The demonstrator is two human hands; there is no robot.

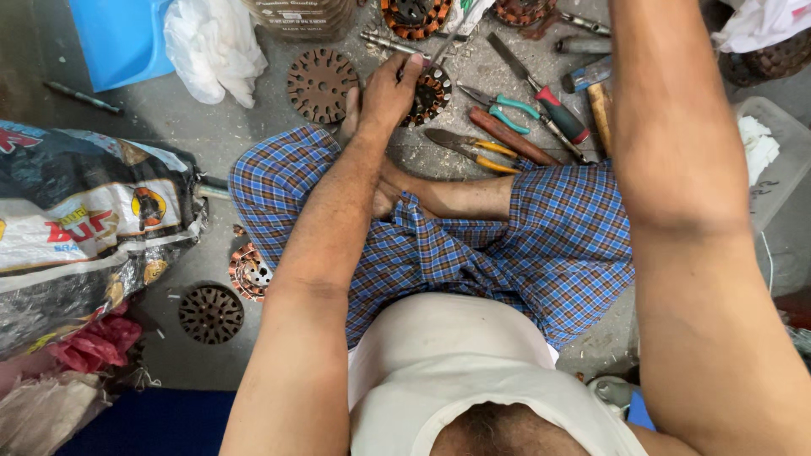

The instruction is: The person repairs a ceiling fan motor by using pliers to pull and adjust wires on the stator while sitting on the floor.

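While the person sits cross-legged on the grey floor in blue checked cloth, the left hand rests with its fingers curled on the rim of a round wound stator, which lies on the floor just past the knee, between the legs and the row of tools. The fingertips press against its upper left edge, next to a thin metal rod lying above it. The right arm rises out of the top edge of the view, so the right hand is out of sight and its state cannot be told.

Two bare slotted discs are in view: a rusty one just left of the held stator, and a darker one well apart by the left thigh. One copper-wound piece sits beside that thigh, and two more wound stators lie at the top edge.

To the right of the held stator lie two pliers, one with teal grips and one with yellow grips, one red-handled screwdriver and one wooden-handled tool. A printed sack lies at the left, and one white plastic bag above it.
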